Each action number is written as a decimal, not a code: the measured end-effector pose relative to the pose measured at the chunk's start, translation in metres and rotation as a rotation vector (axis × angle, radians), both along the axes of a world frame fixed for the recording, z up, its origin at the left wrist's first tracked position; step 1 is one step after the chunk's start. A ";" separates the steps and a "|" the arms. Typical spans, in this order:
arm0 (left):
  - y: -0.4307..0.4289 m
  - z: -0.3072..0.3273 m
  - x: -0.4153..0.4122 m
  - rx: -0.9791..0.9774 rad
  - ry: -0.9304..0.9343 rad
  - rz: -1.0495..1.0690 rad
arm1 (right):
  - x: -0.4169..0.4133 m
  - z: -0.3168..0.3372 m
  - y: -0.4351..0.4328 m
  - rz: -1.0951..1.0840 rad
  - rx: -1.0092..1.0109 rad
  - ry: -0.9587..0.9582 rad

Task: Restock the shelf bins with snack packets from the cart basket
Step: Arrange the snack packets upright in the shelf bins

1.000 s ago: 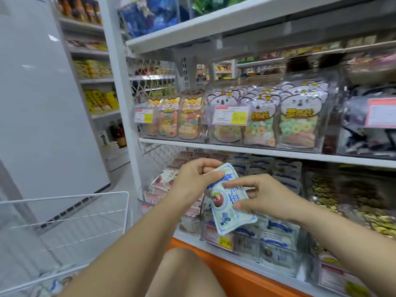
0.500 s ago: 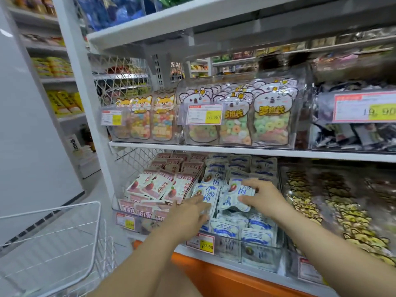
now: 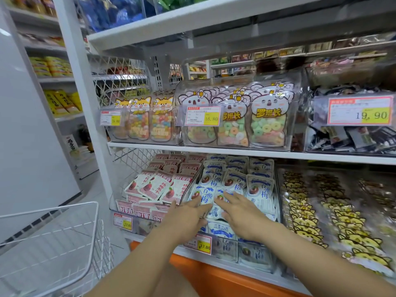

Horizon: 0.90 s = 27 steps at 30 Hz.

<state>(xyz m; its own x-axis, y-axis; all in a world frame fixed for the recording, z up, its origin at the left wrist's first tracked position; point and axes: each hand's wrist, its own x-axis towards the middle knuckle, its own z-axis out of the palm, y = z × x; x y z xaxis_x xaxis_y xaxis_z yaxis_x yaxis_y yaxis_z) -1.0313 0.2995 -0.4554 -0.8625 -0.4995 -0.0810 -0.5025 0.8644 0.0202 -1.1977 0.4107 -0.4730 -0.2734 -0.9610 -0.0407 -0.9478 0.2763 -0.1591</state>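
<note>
Blue-and-white snack packets (image 3: 258, 190) fill the clear middle bin (image 3: 255, 257) on the lower shelf. My left hand (image 3: 186, 217) lies with straight fingers on a front packet (image 3: 203, 195) at the bin's left side. My right hand (image 3: 241, 209) presses flat on the packet (image 3: 220, 197) beside it, fingers extended. Neither hand grips anything. The white wire cart basket (image 3: 64, 243) stands at lower left; its contents are out of sight.
A bin of red-and-white packets (image 3: 154, 187) sits left of the blue ones, yellow cat-print packets (image 3: 310, 215) to the right. Clear bins of candy bags (image 3: 235, 123) line the shelf above. A white shelf upright (image 3: 85, 103) and an orange base (image 3: 225, 279) frame the unit.
A second ago both hands held one blue packet in front of the shelf. They carried it into the middle bin, let it go and now lie flat on the packets.
</note>
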 end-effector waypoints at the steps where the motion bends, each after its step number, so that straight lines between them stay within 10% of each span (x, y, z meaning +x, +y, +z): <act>1: 0.000 -0.001 0.001 -0.012 -0.009 -0.010 | -0.002 -0.004 0.001 0.026 0.024 0.004; 9: 0.002 -0.003 0.006 -0.015 -0.066 -0.021 | -0.012 0.005 0.006 0.009 0.111 0.009; 17: -0.028 0.042 0.090 0.051 0.316 0.027 | 0.065 0.070 -0.054 0.278 -0.311 -0.227; 23: -0.079 0.054 0.230 0.114 0.436 0.419 | 0.173 0.059 -0.141 0.499 -0.311 -0.487; 27: -0.112 0.039 0.309 0.162 0.184 0.668 | 0.234 0.044 -0.181 0.591 -0.296 -0.530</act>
